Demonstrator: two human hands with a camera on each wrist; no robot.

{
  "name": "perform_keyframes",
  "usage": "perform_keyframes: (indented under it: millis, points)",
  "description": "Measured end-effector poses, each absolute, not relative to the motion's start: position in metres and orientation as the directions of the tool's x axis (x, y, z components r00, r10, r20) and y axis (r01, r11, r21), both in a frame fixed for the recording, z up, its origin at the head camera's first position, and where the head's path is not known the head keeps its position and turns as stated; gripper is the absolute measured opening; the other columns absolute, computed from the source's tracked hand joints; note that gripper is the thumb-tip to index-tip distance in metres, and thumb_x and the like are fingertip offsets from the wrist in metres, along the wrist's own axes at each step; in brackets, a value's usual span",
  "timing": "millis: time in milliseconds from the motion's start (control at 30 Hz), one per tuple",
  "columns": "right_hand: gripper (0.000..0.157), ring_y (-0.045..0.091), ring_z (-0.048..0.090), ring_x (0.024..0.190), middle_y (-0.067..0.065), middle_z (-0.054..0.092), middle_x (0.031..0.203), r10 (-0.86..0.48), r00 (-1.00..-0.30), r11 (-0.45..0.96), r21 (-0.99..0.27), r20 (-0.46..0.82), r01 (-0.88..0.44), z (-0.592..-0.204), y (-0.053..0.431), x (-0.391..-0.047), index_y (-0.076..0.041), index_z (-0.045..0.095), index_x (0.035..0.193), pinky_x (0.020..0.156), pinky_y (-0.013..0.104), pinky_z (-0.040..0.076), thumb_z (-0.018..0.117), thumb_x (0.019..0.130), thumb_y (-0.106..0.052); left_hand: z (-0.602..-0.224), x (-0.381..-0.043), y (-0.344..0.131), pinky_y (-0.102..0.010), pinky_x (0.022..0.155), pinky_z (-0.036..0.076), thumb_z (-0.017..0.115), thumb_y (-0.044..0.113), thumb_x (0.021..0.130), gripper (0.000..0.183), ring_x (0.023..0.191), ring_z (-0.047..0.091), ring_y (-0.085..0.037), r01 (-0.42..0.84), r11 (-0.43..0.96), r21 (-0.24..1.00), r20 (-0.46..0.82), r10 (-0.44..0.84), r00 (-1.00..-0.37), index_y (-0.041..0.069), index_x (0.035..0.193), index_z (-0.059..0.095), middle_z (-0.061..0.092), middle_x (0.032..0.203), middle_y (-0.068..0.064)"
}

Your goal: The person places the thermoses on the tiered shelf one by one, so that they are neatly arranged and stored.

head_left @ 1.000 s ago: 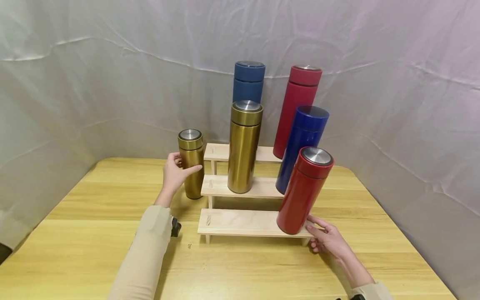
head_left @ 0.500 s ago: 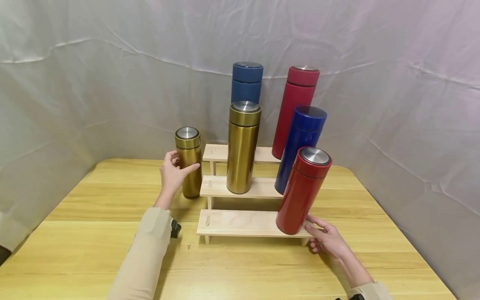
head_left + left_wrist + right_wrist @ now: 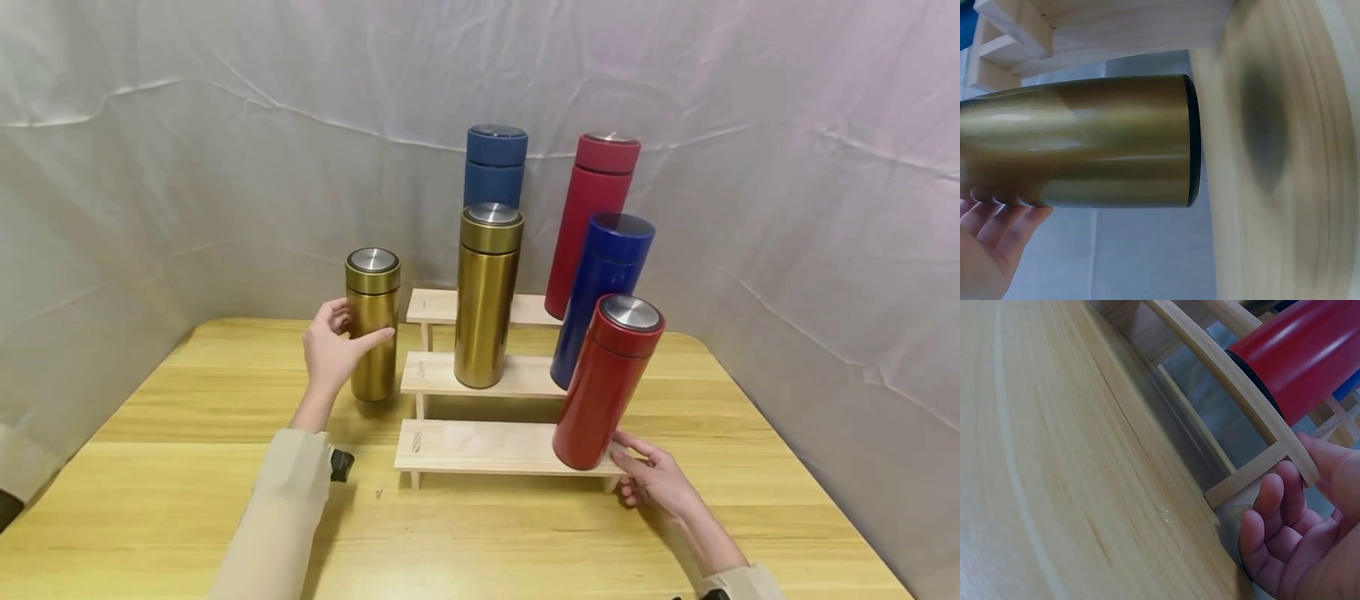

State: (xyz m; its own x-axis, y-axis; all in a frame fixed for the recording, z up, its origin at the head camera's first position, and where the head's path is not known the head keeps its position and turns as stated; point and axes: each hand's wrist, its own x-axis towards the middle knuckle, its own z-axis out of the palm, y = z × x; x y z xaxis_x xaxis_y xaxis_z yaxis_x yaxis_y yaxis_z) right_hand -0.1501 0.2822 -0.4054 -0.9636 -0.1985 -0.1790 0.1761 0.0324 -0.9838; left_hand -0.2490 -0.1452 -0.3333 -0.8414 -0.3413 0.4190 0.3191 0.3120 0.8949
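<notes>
In the head view my left hand (image 3: pixel 333 350) grips a gold thermos flask (image 3: pixel 372 333), thumb across its front, left of a three-tier wooden stand (image 3: pixel 480 446). The left wrist view shows the flask's black base (image 3: pixel 1193 140) raised above the tabletop, its shadow apart from it. My right hand (image 3: pixel 660 482) pinches the right end of the stand's lowest shelf, thumb on top and fingers curled below. Beside that thumb, a red thermos (image 3: pixel 603 392) stands on the lowest shelf. A second gold thermos (image 3: pixel 487 308) and a glossy blue thermos (image 3: pixel 600 292) stand on the middle shelf.
On the top shelf stand a matte blue thermos (image 3: pixel 495 171), partly hidden by the gold one, and a tall crimson thermos (image 3: pixel 588 225). The wooden table (image 3: pixel 480 550) ends before a grey cloth backdrop (image 3: pixel 300 167) at the back and sides.
My left hand has lifted the gold thermos and moved it slightly left, away from the stand. The right hand keeps its place on the shelf end.
</notes>
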Motion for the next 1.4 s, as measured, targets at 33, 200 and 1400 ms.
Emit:
perform_keyframes:
  millis: [33, 200, 1400]
  points:
    - [0.022, 0.008, 0.049, 0.050, 0.001, 0.052, 0.057, -0.196, -0.964, 0.035, -0.984, -0.181, 0.177, -0.406, 0.282, -0.150, -0.037, 0.055, 0.101, 0.049, 0.024, 0.046, 0.056, 0.089, -0.019, -0.332, -0.247, -0.145, -0.036, 0.083, 0.044, 0.085, 0.022, 0.058, 0.068, 0.095, 0.056, -0.026, 0.325, 0.309, 0.894, 0.423, -0.338, -0.841, 0.003, 0.115, 0.052, 0.059, 0.108, -0.016]
    - [0.024, 0.008, 0.050, 0.051, 0.001, 0.052, 0.057, -0.195, -0.963, 0.047, -0.983, -0.184, 0.178, -0.406, 0.282, -0.150, -0.029, 0.054, 0.111, 0.049, 0.024, 0.047, 0.056, 0.089, -0.019, -0.326, -0.235, -0.147, -0.035, 0.082, 0.046, 0.085, 0.019, 0.057, 0.067, 0.094, 0.057, -0.025, 0.344, 0.293, 0.892, 0.432, -0.331, -0.839, 0.002, 0.114, 0.053, 0.060, 0.107, -0.015]
    - [0.020, 0.007, 0.052, 0.051, 0.000, 0.054, 0.057, -0.193, -0.963, 0.052, -0.982, -0.186, 0.179, -0.405, 0.283, -0.150, -0.034, 0.055, 0.103, 0.050, 0.023, 0.047, 0.056, 0.089, -0.019, -0.288, -0.176, -0.140, -0.020, 0.071, 0.048, 0.082, 0.011, 0.061, 0.059, 0.083, 0.061, -0.009, 0.352, 0.243, 0.904, 0.408, -0.243, -0.880, 0.001, 0.113, 0.054, 0.062, 0.103, -0.015]
